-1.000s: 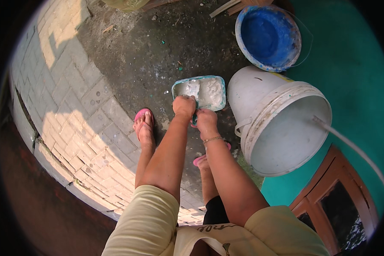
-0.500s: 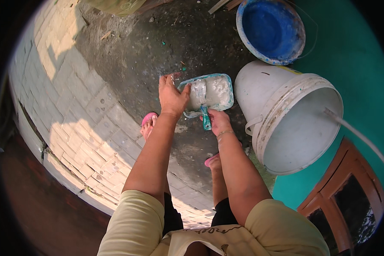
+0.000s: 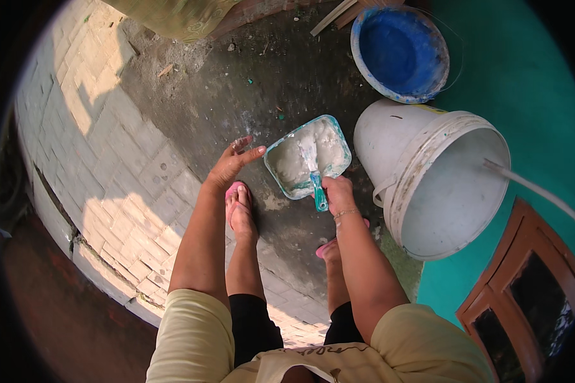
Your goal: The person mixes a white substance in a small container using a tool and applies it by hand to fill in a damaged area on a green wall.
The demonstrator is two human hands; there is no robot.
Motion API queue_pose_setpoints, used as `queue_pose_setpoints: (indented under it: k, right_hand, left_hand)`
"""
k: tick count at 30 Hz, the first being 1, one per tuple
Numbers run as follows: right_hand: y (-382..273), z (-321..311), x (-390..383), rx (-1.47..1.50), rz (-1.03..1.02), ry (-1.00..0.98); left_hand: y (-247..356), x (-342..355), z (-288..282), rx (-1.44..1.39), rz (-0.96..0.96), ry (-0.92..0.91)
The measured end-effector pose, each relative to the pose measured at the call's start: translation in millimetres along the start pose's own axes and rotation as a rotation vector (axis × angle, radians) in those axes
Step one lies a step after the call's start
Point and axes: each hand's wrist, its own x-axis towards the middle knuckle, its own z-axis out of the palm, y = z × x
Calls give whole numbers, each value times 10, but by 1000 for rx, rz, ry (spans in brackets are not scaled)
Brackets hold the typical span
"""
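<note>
Beside the white bucket (image 3: 447, 179), right hand (image 3: 337, 191) grips the tool (image 3: 314, 175) in the paste-filled tray (image 3: 307, 156); left hand (image 3: 231, 165) open, mixing seemingly unfinished.

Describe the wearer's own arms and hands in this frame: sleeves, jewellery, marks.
Both forearms are bare, coming in from the lower edge. Short pale yellow sleeves end above the elbows. The right hand has a thin beaded bracelet at the wrist. The left hand wears no jewellery that I can see; its fingertips carry smears of whitish paste. No gloves and no watch.
</note>
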Motion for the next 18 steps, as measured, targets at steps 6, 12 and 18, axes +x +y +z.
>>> queue_pose_setpoints:
  k: [6, 12, 18]
  right_hand:
    - [-250, 146, -618, -216, -104, -230]
    - [-878, 333, -1671, -330, -170, -374]
    - [-1633, 303, -2768, -806, -211, -367]
  left_hand:
    - [278, -156, -214, -208, -97, -472]
    - [803, -855, -135, -286, 13, -621]
    - [1246, -1901, 147, -453, 177, -469]
